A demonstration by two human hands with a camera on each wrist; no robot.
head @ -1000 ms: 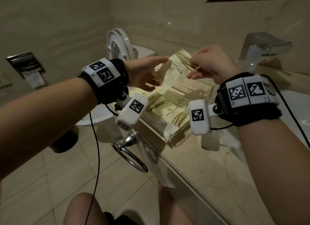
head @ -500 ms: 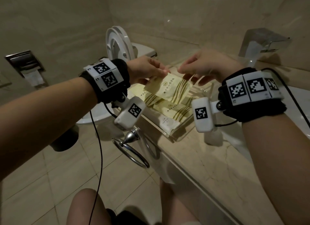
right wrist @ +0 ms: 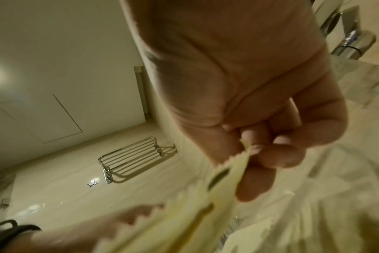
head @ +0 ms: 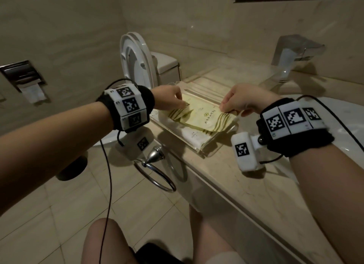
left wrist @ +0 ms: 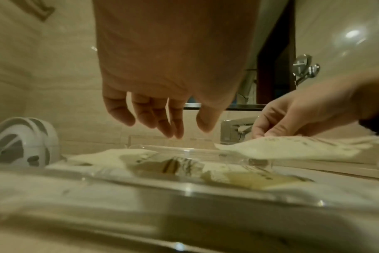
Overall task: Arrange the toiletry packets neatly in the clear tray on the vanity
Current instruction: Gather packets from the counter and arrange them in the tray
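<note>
Packet work: your right hand (head: 243, 101) pinches the pale yellow striped foil sachet (head: 208, 119) by its serrated edge over the clear acrylic tray (head: 199, 148); left hand (left wrist: 162, 109) hovers relaxed, empty. Light, floppy, slippery; grip its edges.

Clear tray (head: 208, 152) sits on the tabletop (head: 232, 185) near its front edge, toward the left end. Several packets (head: 177, 114) lie inside it, overlapping. Top packet (head: 208, 120) lies across the pile, its right end raised over the tray's right side, pinched by the right hand (head: 242, 100). Left hand (head: 169, 100) hovers above the tray's left part. Faucet (head: 295, 53) stands behind and right of the tray. Toilet (head: 137, 62) is left of the tabletop, behind the left hand. Towel ring (head: 157, 173) hangs below the front edge, under the tray.
</note>
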